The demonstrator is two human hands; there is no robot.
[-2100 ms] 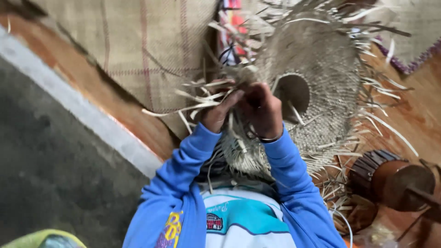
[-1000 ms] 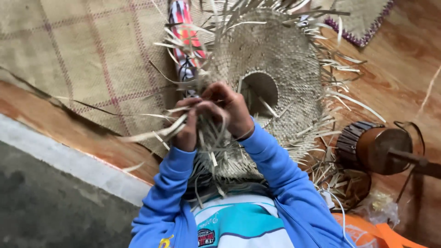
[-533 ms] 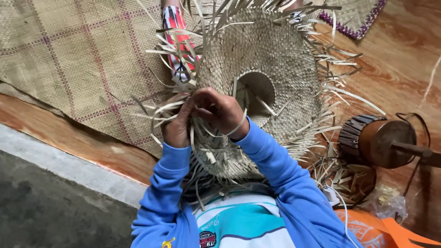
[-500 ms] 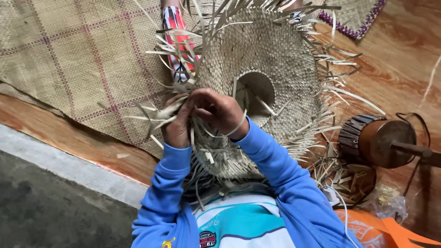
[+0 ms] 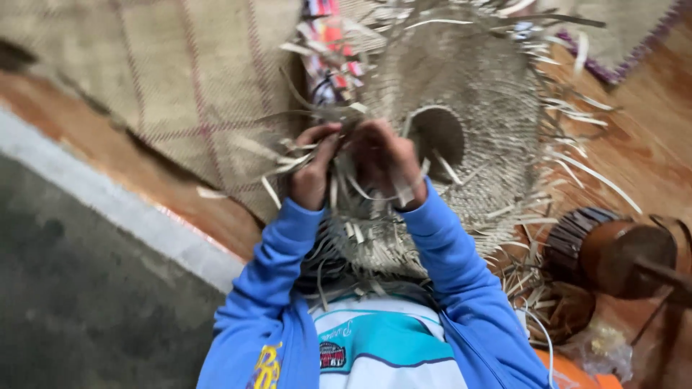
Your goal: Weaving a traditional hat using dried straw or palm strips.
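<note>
A large round woven straw piece with a hole in its middle and many loose strips sticking out lies on my lap and the floor. My left hand pinches loose straw strips at the near left rim. My right hand grips strips right beside it, just left of the hole. Both arms wear blue sleeves. The picture is blurred, so single strips are hard to tell apart.
A checked woven mat covers the floor at the left. A colourful patterned cloth lies behind the hands. A brown drum-like wooden object stands at the right on the wooden floor. A grey concrete strip runs along the lower left.
The view has shifted and blurred. My hands stay together at the rim, working the strips; the left hand now pulls strips slightly outward to the left.
</note>
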